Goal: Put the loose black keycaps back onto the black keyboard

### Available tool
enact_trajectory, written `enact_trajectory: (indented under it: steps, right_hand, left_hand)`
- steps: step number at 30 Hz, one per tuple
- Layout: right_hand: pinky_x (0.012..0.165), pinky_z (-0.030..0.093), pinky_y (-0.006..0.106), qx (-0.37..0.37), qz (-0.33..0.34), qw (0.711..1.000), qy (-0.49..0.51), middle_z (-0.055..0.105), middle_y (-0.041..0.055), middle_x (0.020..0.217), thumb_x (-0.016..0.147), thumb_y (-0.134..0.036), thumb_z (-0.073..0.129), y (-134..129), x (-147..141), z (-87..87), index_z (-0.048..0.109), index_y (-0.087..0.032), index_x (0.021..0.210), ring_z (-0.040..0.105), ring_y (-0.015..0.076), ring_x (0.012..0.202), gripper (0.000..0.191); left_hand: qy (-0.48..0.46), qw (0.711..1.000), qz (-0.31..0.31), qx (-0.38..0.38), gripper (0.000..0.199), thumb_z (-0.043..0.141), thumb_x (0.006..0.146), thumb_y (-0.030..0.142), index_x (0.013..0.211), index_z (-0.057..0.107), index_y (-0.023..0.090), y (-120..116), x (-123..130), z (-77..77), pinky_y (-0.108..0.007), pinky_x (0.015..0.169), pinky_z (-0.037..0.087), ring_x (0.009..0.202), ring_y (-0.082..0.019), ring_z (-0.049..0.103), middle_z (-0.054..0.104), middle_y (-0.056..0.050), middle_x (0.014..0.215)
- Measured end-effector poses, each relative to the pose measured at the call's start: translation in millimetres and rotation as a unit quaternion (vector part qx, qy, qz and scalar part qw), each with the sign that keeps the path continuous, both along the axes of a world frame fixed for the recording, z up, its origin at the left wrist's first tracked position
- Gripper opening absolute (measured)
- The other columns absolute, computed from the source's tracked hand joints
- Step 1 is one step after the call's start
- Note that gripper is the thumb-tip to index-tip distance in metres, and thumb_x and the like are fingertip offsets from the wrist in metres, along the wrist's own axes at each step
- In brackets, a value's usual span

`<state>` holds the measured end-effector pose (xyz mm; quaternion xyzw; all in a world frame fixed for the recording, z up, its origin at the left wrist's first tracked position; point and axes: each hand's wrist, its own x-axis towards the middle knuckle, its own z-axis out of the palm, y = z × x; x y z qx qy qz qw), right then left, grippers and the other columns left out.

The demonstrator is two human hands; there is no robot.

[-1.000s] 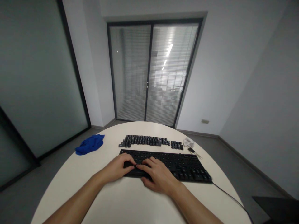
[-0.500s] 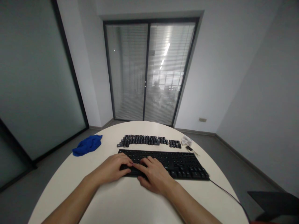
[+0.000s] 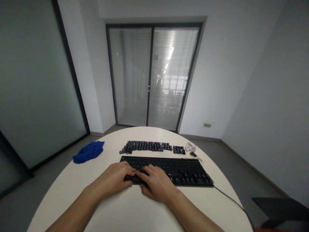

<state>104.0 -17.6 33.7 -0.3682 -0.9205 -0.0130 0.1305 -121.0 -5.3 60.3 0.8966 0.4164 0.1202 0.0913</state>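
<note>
A black keyboard [image 3: 154,162] lies on the table, many of its keycaps off; fitted keys show along its near right part. My left hand [image 3: 119,175] rests at its left end, fingers bent over the keys and the thumb apart at the near edge. Beside it, my right hand [image 3: 155,183] lies over the left-middle part, index finger stretched toward the left fingertips, thumb apart. The fingertips of both hands nearly meet. Any small part under them is hidden. Behind the keyboard, loose black keycaps [image 3: 145,146] stand in rows.
A crumpled blue cloth [image 3: 88,152] lies on the left of the round pale table [image 3: 116,212]. At the right are a clear plastic bag [image 3: 191,147] and a small tool with thin wires [image 3: 193,155]. The keyboard's cable [image 3: 230,199] runs off the right edge, near a dark chair [image 3: 281,207].
The view has shifted slightly, so everything sits a little further left. Both hands stay at the same part of the keyboard, with only small finger movement.
</note>
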Motion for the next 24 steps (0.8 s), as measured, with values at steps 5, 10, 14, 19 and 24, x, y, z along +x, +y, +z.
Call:
enact_trajectory:
  steps: [5, 10, 14, 19, 24]
  right_hand:
    - [0.084, 0.046, 0.037, 0.005, 0.004, 1.0, 0.003, 0.063, 0.0067, 0.115, 0.088, -0.03, 0.06, 2.9, 2.0, -1.9, 0.051, -0.026, 0.136, 0.054, 0.0253, 0.104, 0.049]
    - [0.083, 0.047, 0.037, 0.005, 0.013, 1.0, 0.004, 0.063, 0.0071, 0.116, 0.088, -0.031, 0.06, 5.6, 5.0, -3.8, 0.052, -0.025, 0.136, 0.055, 0.0254, 0.104, 0.049]
    - [0.083, 0.047, 0.036, 0.002, 0.021, 1.0, 0.007, 0.064, 0.0069, 0.117, 0.088, -0.031, 0.06, 7.7, 6.4, -4.5, 0.051, -0.026, 0.137, 0.055, 0.025, 0.104, 0.05]
    - [0.084, 0.048, 0.036, 0.0, 0.021, 1.0, 0.012, 0.064, 0.0065, 0.117, 0.088, -0.03, 0.06, 7.2, 6.4, -3.8, 0.053, -0.026, 0.135, 0.055, 0.0247, 0.104, 0.048]
    - [0.084, 0.048, 0.036, -0.004, 0.015, 1.0, 0.021, 0.064, 0.0063, 0.116, 0.087, -0.029, 0.06, 6.1, 4.7, -3.6, 0.055, -0.027, 0.134, 0.055, 0.0247, 0.105, 0.047]
  left_hand:
    - [-0.022, 1.0, -0.016, -0.013, 0.03, 0.068, 0.079, 0.02, 0.105, 0.074, 0.034, 5.1, -6.8, -3.5, -0.029, 0.09, 0.046, 0.107, -0.02, 0.063, 0.075, 0.005, 0.111]
    - [-0.037, 0.999, -0.027, -0.02, 0.035, 0.07, 0.079, 0.022, 0.112, 0.072, 0.034, 12.9, -12.1, -10.6, -0.027, 0.091, 0.046, 0.111, -0.02, 0.063, 0.073, 0.004, 0.115]
    - [-0.03, 1.0, -0.008, -0.007, 0.035, 0.073, 0.077, 0.024, 0.111, 0.072, 0.033, 11.7, -11.0, -9.0, -0.028, 0.088, 0.048, 0.104, -0.021, 0.065, 0.073, 0.002, 0.109]
    - [-0.029, 0.999, -0.014, 0.001, 0.028, 0.072, 0.08, 0.028, 0.107, 0.071, 0.031, 10.1, -9.9, -6.4, -0.029, 0.088, 0.048, 0.105, -0.021, 0.065, 0.073, 0.001, 0.107]
    - [-0.021, 1.0, -0.013, 0.016, 0.028, 0.075, 0.075, 0.026, 0.102, 0.07, 0.026, 8.7, -7.5, -8.2, -0.03, 0.09, 0.047, 0.107, -0.022, 0.063, 0.073, 0.001, 0.11]
